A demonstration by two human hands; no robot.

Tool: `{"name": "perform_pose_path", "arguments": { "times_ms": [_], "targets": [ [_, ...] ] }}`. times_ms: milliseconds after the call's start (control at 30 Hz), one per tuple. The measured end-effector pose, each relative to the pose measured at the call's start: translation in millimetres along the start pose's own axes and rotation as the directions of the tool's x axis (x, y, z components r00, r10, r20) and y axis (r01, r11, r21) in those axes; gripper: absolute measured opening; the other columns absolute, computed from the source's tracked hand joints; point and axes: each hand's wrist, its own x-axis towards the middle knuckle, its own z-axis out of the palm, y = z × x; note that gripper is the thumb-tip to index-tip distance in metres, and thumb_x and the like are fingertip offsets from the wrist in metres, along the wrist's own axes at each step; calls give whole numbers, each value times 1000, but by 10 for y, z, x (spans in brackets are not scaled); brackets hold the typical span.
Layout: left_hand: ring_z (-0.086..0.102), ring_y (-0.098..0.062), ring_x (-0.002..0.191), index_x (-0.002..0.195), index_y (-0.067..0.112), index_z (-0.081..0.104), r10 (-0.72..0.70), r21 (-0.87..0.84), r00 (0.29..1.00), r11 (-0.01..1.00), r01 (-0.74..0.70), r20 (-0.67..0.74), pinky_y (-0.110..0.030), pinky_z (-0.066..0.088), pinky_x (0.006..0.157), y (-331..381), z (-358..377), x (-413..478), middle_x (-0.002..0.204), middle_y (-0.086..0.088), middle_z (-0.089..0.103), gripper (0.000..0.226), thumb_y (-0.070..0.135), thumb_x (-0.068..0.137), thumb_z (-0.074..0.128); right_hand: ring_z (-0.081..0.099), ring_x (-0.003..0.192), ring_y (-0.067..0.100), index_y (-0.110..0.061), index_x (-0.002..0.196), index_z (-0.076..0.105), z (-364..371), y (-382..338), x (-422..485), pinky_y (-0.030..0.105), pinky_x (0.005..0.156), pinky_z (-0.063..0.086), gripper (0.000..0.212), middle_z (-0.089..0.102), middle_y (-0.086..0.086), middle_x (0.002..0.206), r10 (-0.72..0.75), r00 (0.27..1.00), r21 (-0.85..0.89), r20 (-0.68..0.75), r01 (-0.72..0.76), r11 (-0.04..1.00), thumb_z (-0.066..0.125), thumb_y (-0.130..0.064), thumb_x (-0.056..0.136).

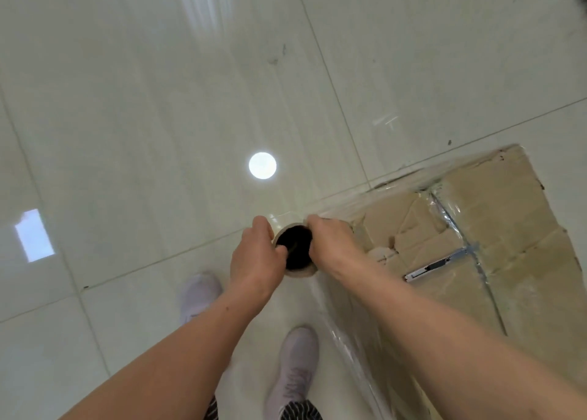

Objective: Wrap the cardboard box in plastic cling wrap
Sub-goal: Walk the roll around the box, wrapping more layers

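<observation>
A large brown cardboard box (495,229) stands on the floor at the right, its top flaps taped and torn. Clear cling wrap (355,334) is stretched along its near left side and over the top left edge. I hold the cling wrap roll (295,248) upright and look down its dark hollow core. My left hand (257,257) grips the roll's left rim with the thumb in the core. My right hand (330,241) grips the right rim, close to the box's corner.
A glossy pale tiled floor (158,133) reflects a round ceiling light and a window. My two feet in light sneakers (295,365) stand just left of the box. A dark object shows at the top right corner.
</observation>
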Motion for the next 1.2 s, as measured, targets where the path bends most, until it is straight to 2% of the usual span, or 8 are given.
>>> {"name": "perform_pose_path", "arguments": {
  "times_ms": [133, 333, 500, 600, 700, 833, 1033, 1200],
  "targets": [
    [51, -24, 73, 92, 15, 41, 134, 110, 987, 984, -143, 83, -30, 34, 56, 192, -217, 200, 92, -5, 51, 19, 17, 82, 57, 57, 100, 35, -13, 115, 53, -319, -90, 90, 35, 74, 41, 29, 62, 15, 108, -133, 991, -137, -1, 132, 982, 45, -9, 87],
    [65, -29, 77, 93, 16, 33, 48, -141, 996, 989, -37, 74, -30, 39, 48, 483, -306, 607, 92, -10, 59, 23, 12, 81, 52, 58, 96, 29, -16, 121, 53, -731, -126, 587, 35, 77, 46, 33, 60, 5, 112, -390, 916, -326, -90, 343, 881, 49, -18, 88],
    [65, -31, 80, 95, 16, 31, -32, -251, 999, 967, 38, 29, -28, 35, 49, 559, -183, 678, 98, -10, 55, 22, 10, 82, 49, 56, 107, 31, -17, 127, 51, -682, 36, 750, 34, 87, 45, 36, 62, 9, 117, -74, 974, 66, -213, 90, 994, 49, -20, 91],
    [65, -30, 78, 93, 16, 32, -108, -291, 994, 951, 101, -8, -34, 44, 52, 508, -156, 622, 93, -9, 54, 21, 13, 83, 51, 65, 93, 30, -15, 118, 53, -620, 135, 713, 31, 77, 50, 31, 65, 12, 108, 159, 987, 304, 9, -155, 940, 54, -20, 88],
    [64, -31, 76, 86, 16, 33, -135, -294, 991, 947, 125, -13, -43, 55, 65, 480, -187, 603, 86, -6, 51, 22, 12, 82, 54, 67, 81, 31, -6, 103, 55, -577, 84, 644, 38, 74, 57, 17, 65, 15, 99, 153, 981, 395, 122, -189, 899, 51, -7, 86],
    [65, -28, 76, 88, 16, 37, -120, -212, 993, 970, 120, 13, -43, 54, 68, 528, -291, 710, 89, -8, 56, 20, 11, 82, 56, 52, 84, 30, -11, 92, 50, -634, 40, 685, 30, 67, 38, 7, 61, 14, 101, 39, 999, 211, -28, -32, 977, 44, -8, 89],
    [48, -22, 72, 94, 14, 39, 23, -21, 1000, 1000, -23, -4, -27, 30, 49, 800, -295, 839, 96, -9, 53, 19, 11, 83, 55, 58, 86, 36, -12, 113, 55, -751, 251, 830, 33, 65, 38, 27, 65, 14, 95, -212, 959, -66, -188, 203, 977, 41, -9, 89],
    [46, -26, 78, 103, 10, 37, 44, -35, 999, 998, -45, -21, -26, 27, 48, 1060, -174, 942, 103, -10, 49, 22, 8, 85, 49, 59, 87, 35, -17, 120, 53, -989, 401, 993, 34, 67, 40, 34, 65, 14, 97, -287, 936, -224, -205, 240, 944, 42, -9, 89]
  ]
}}
